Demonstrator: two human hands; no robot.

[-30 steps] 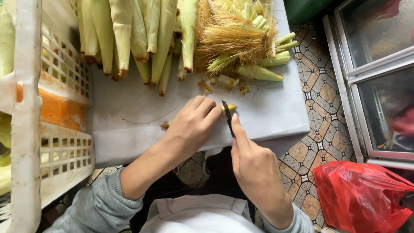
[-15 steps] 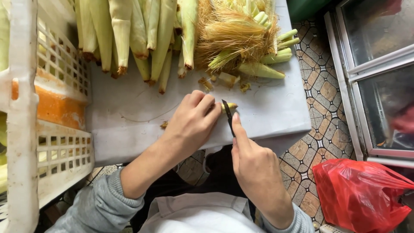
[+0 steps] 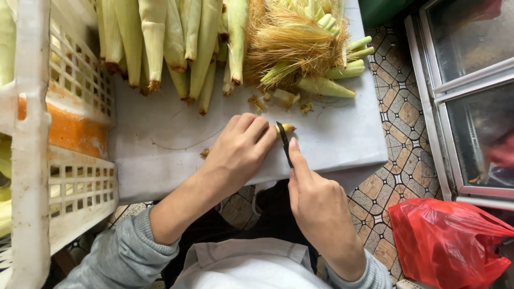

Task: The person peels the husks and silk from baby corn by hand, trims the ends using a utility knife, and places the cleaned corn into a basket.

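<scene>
Yellow-green cob (image 3: 287,128) is pinned on the white board (image 3: 160,160) under the curled fingers of the left hand (image 3: 241,147), unchanged from earlier. Knife (image 3: 284,143) is gripped in the closed right hand (image 3: 316,200), blade still at the tip. Husked corn (image 3: 176,43) lies beyond.

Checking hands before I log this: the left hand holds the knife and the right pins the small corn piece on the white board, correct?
Not quite. In the head view the right hand holds the knife, and the left hand pins the small corn piece on the white board.
</scene>
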